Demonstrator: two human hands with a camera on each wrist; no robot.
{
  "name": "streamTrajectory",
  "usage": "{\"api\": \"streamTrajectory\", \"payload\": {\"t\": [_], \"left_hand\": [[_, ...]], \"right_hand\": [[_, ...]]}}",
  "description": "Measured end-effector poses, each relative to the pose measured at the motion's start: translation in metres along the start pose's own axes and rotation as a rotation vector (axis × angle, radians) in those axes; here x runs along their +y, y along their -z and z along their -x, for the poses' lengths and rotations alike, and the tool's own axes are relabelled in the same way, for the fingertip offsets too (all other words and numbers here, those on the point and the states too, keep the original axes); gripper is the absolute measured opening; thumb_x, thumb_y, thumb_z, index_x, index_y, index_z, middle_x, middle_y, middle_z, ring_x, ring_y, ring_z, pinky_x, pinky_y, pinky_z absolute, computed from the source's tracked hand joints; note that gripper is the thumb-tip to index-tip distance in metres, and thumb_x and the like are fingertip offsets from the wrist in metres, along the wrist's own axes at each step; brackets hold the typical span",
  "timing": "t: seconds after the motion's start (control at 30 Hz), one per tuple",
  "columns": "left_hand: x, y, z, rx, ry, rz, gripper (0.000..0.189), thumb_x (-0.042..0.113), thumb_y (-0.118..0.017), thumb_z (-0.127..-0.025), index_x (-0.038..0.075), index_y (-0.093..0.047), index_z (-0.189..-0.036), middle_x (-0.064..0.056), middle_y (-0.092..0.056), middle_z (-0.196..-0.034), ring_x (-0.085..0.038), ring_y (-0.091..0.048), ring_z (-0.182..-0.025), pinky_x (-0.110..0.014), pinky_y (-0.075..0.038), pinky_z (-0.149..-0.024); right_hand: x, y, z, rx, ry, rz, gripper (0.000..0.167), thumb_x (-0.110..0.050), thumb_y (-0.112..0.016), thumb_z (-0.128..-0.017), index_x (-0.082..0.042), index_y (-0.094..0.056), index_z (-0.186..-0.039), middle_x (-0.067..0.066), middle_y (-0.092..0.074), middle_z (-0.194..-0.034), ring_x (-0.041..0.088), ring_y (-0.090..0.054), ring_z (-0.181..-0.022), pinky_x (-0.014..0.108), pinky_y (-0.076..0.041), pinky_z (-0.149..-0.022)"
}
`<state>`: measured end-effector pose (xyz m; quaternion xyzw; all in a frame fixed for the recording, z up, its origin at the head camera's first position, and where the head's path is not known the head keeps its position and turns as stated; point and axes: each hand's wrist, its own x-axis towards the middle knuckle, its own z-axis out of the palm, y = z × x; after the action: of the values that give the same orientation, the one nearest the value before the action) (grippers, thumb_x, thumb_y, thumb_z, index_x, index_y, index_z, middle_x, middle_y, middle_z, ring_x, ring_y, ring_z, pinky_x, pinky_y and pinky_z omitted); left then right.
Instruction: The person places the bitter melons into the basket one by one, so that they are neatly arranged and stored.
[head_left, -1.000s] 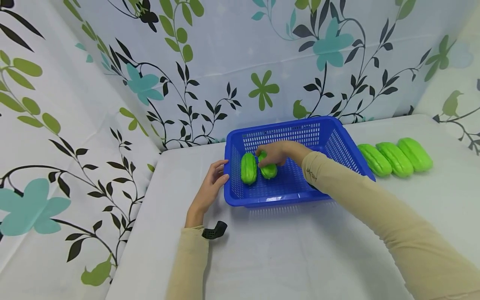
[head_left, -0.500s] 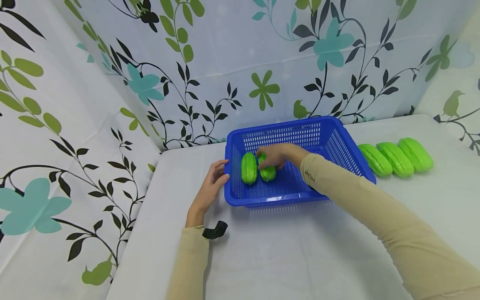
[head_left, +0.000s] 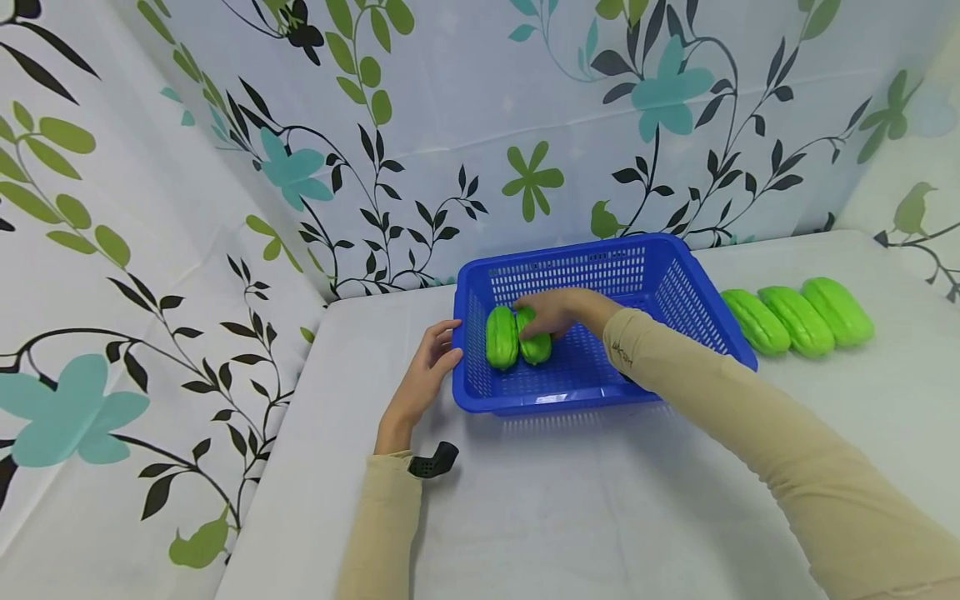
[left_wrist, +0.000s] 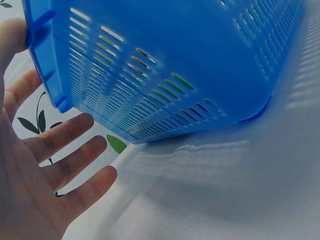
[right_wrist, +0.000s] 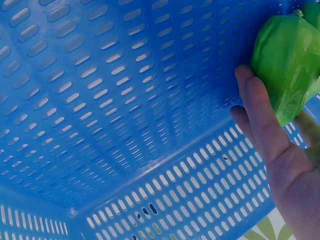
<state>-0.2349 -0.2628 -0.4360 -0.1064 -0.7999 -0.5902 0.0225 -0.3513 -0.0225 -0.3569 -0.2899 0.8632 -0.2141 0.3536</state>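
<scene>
1. White cloth (head_left: 562,500) covers your table, and a leaf-and-flower printed curtain (head_left: 465,100) hangs behind it.
2. Your right arm reaches in diagonally from the lower right, its beige sleeve (head_left: 720,400) crossing above the blue slotted basket (head_left: 547,400).
3. Your right hand (head_left: 546,312) has its back up and grasps a ridged green fruit (head_left: 534,350) inside the basket's left part, fingers and thumb on opposite sides.
4. That fruit lies lengthwise from far to near, roughly along the basket's short side; its stem nub seems to face you.
5. On its left, a second green fruit (head_left: 501,337) lies almost parallel, just beside it.
6. Your left arm stretches forward; your left hand (head_left: 422,375) is loosely extended, touching the basket's left rim without clenching.
7. Right of the basket, three more green fruits (head_left: 797,321) lie side by side, slanting from far left to near right.
</scene>
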Motion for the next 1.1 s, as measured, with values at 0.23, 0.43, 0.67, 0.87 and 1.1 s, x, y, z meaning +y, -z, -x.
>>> {"api": "streamTrajectory", "payload": {"t": [0.23, 0.43, 0.67, 0.87, 1.1], "left_hand": [[-0.006, 0.001, -0.002, 0.000, -0.007, -0.002, 0.047, 0.032, -0.052, -0.101, 0.025, -0.039, -0.145, -0.014, -0.043, -0.146, -0.031, -0.040, -0.135, -0.054, -0.031, -0.111], [-0.005, 0.000, -0.001, 0.003, -0.016, -0.009, 0.047, 0.033, -0.053, -0.100, 0.028, -0.039, -0.145, -0.012, -0.043, -0.145, -0.030, -0.041, -0.134, -0.054, -0.032, -0.110], [-0.005, -0.001, -0.001, 0.008, -0.024, -0.016, 0.048, 0.034, -0.052, -0.100, 0.026, -0.039, -0.145, -0.014, -0.043, -0.145, -0.031, -0.040, -0.135, -0.056, -0.031, -0.110], [-0.005, -0.001, -0.001, 0.006, -0.020, -0.010, 0.048, 0.032, -0.053, -0.100, 0.024, -0.038, -0.145, -0.015, -0.043, -0.146, -0.032, -0.040, -0.135, -0.056, -0.031, -0.110], [-0.004, 0.000, -0.001, 0.003, -0.021, -0.004, 0.047, 0.031, -0.053, -0.101, 0.025, -0.039, -0.145, -0.014, -0.043, -0.146, -0.032, -0.040, -0.135, -0.056, -0.031, -0.110]], "right_hand": [[-0.001, 0.001, 0.000, 0.003, 0.009, 0.034, 0.070, -0.022, -0.057, -0.099, -0.006, -0.018, -0.155, 0.022, -0.021, -0.157, 0.033, -0.045, -0.130, 0.037, -0.053, -0.090], [0.000, 0.000, -0.001, 0.010, 0.008, 0.009, 0.072, -0.020, -0.057, -0.099, -0.005, -0.015, -0.156, 0.023, -0.019, -0.157, 0.035, -0.045, -0.130, 0.039, -0.053, -0.090], [0.000, -0.001, 0.002, 0.027, 0.006, -0.004, 0.080, -0.021, -0.058, -0.098, -0.005, -0.006, -0.156, 0.022, -0.013, -0.160, 0.033, -0.039, -0.135, 0.037, -0.052, -0.093], [-0.003, 0.010, 0.013, 0.077, -0.040, 0.122, 0.081, -0.029, -0.057, -0.098, -0.011, -0.005, -0.158, 0.020, -0.028, -0.155, 0.012, -0.054, -0.072, 0.036, -0.053, -0.080], [-0.013, 0.034, 0.046, 0.216, -0.012, 0.281, 0.079, -0.038, -0.057, -0.097, -0.012, -0.013, -0.157, 0.018, -0.023, -0.159, 0.041, -0.037, -0.136, 0.057, -0.030, -0.109]]}}
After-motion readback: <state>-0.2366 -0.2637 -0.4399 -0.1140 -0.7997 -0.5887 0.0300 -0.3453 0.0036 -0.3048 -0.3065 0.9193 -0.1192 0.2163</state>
